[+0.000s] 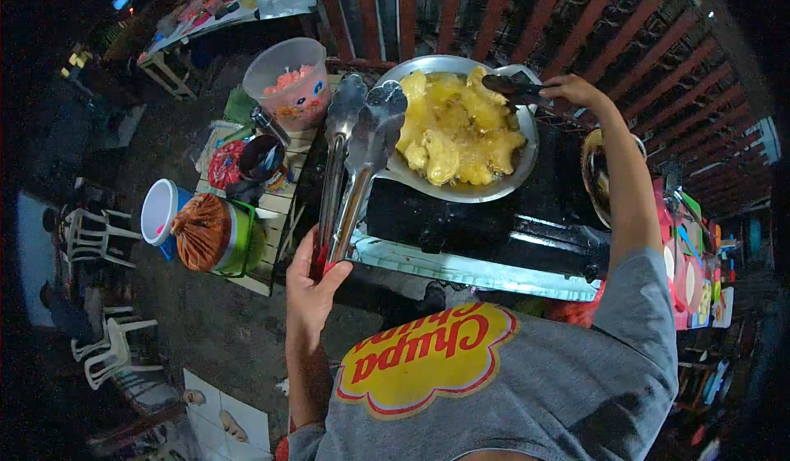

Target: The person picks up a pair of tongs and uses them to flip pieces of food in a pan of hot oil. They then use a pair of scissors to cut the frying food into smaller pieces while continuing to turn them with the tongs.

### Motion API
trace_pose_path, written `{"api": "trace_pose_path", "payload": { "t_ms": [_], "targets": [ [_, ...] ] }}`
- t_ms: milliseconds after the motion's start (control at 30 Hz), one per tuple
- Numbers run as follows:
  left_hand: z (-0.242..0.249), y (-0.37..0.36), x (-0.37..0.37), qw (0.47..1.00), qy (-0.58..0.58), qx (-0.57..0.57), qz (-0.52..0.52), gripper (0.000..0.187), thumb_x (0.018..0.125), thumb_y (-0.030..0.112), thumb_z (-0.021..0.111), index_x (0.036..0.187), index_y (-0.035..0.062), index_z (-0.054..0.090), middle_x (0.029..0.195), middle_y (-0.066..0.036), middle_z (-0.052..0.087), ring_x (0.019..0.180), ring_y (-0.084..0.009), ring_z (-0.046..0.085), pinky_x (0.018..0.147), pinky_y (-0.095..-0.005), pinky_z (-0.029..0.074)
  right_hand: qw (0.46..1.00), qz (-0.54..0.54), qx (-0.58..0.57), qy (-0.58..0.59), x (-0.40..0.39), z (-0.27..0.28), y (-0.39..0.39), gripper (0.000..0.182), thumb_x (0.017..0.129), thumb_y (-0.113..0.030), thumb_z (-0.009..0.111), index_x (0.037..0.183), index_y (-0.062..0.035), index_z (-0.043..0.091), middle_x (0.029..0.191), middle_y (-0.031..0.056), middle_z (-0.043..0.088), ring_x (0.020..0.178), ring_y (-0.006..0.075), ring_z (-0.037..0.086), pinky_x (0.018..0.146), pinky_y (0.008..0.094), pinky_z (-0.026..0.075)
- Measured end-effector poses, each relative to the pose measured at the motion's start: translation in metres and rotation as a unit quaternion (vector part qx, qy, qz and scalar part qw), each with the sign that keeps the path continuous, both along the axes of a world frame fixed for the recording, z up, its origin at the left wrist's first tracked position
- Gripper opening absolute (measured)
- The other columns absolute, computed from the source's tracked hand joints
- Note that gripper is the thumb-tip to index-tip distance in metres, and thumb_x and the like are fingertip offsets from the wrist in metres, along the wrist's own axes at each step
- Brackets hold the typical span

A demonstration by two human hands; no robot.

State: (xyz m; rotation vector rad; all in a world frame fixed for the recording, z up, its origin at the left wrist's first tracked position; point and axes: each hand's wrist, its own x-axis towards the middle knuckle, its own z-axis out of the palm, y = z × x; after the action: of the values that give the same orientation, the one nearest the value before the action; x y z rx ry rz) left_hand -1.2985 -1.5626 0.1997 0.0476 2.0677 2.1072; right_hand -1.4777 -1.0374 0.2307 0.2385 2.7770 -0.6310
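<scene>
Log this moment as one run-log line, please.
left hand: gripping long metal tongs, jaws apart | right hand: holding dark utensil at rim of round metal pan | pan: yellow fried pieces

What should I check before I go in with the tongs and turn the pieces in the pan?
1. Tongs gripped: ok. The left hand holds them at the handle end, jaws apart.
2. Tong tips reach the food: not ok. They sit at the pan's left rim, short of the yellow pieces.
3. Pan steadied: ok. The right hand holds a dark utensil at the far rim.
4. Pan seated on the stove: ok, it looks level.
5. Heat on: cannot tell, no flame shows.
6. Nearby tub clear of the tongs: ok.
</scene>
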Motion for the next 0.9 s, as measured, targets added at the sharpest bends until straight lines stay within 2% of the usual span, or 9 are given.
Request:
{"api": "trace_pose_path", "payload": {
  "t_ms": [100,167,300,367,400,500,633,733,900],
  "targets": [
    [0.0,0.002,-0.003,1.0,0.006,0.005,-0.001,0.062,0.078,0.011,0.071,0.132,0.0001,0.042,0.109,-0.002,0.058,0.096,-0.0089,0.053,0.088,-0.0248,0.041,1.0,-0.012,-0.026,0.002,0.002,0.003,-0.002,0.062,0.07,-0.053,0.069,0.113,-0.0087,0.064,0.105,0.0129,0.065,0.099,0.0294,0.061,0.089,0.0401,0.045],
    [0.001,0.003,-0.003,1.0,0.012,0.008,-0.004,0.063,0.077,0.011,0.072,0.132,0.0,0.042,0.109,-0.002,0.058,0.096,-0.0089,0.053,0.089,-0.0249,0.041,0.988,-0.059,0.126,0.068,0.012,0.012,-0.007,0.059,0.071,-0.054,0.067,0.112,-0.0121,0.065,0.105,0.0137,0.065,0.097,0.0297,0.062,0.086,0.0398,0.046],
    [0.004,0.005,-0.005,1.0,-0.018,0.013,-0.007,0.063,0.077,0.01,0.072,0.132,-0.0001,0.042,0.11,-0.002,0.057,0.097,-0.0091,0.053,0.089,-0.0248,0.041,0.966,-0.057,0.216,0.13,0.037,0.03,-0.024,0.057,0.071,-0.055,0.065,0.112,-0.0161,0.066,0.102,0.0136,0.066,0.095,0.0303,0.063,0.082,0.0389,0.048],
    [0.004,0.007,-0.007,1.0,-0.024,0.015,-0.01,0.063,0.077,0.01,0.072,0.132,-0.0002,0.042,0.11,-0.002,0.057,0.097,-0.0091,0.053,0.089,-0.0248,0.041,0.958,-0.042,0.271,0.086,0.048,0.036,-0.051,0.059,0.066,-0.062,0.066,0.112,-0.0257,0.065,0.107,0.0128,0.065,0.098,0.0321,0.062,0.08,0.0401,0.051],
    [0.005,0.009,-0.008,1.0,-0.024,0.009,-0.016,0.063,0.077,0.01,0.072,0.132,-0.0001,0.043,0.11,-0.002,0.057,0.097,-0.0092,0.053,0.089,-0.0248,0.041,0.943,-0.028,0.307,0.122,0.046,0.02,-0.051,0.053,0.068,-0.061,0.064,0.111,-0.0293,0.065,0.101,0.0123,0.066,0.093,0.0302,0.063,0.079,0.0402,0.051],
    [0.005,0.016,-0.012,1.0,-0.017,-0.002,-0.026,0.063,0.076,0.008,0.071,0.132,0.0001,0.043,0.11,-0.002,0.057,0.097,-0.0095,0.053,0.089,-0.025,0.041,0.934,-0.013,0.304,0.189,0.043,0.001,-0.062,0.051,0.072,-0.058,0.063,0.113,-0.0273,0.064,0.094,0.0121,0.067,0.089,0.0295,0.065,0.076,0.0417,0.052],
    [0.008,0.021,-0.015,1.0,0.018,-0.01,-0.023,0.061,0.077,0.005,0.069,0.132,0.0003,0.043,0.109,-0.002,0.057,0.097,-0.0097,0.054,0.088,-0.025,0.042,0.924,-0.016,0.337,0.182,0.063,0.025,-0.071,0.051,0.07,-0.054,0.065,0.112,-0.0259,0.064,0.091,0.012,0.068,0.085,0.0299,0.065,0.073,0.0418,0.052],
    [0.006,0.013,-0.019,0.999,0.009,0.004,-0.035,0.061,0.077,0.004,0.068,0.132,0.0001,0.043,0.109,-0.002,0.057,0.095,-0.0096,0.054,0.087,-0.0246,0.043,0.918,0.033,0.364,0.153,0.11,0.059,-0.087,0.051,0.066,-0.041,0.071,0.112,-0.0196,0.064,0.096,0.0122,0.067,0.086,0.0271,0.065,0.073,0.0381,0.052],
    [0.002,0.002,-0.024,1.0,-0.014,0.022,-0.015,0.058,0.078,0.002,0.066,0.131,-0.0003,0.043,0.109,-0.002,0.056,0.096,-0.0093,0.053,0.087,-0.0243,0.042,0.899,0.092,0.394,0.167,0.159,0.067,-0.113,0.063,0.061,-0.027,0.076,0.121,-0.017,0.057,0.106,0.0089,0.063,0.092,0.0259,0.062,0.079,0.0378,0.049]
  ]
}}
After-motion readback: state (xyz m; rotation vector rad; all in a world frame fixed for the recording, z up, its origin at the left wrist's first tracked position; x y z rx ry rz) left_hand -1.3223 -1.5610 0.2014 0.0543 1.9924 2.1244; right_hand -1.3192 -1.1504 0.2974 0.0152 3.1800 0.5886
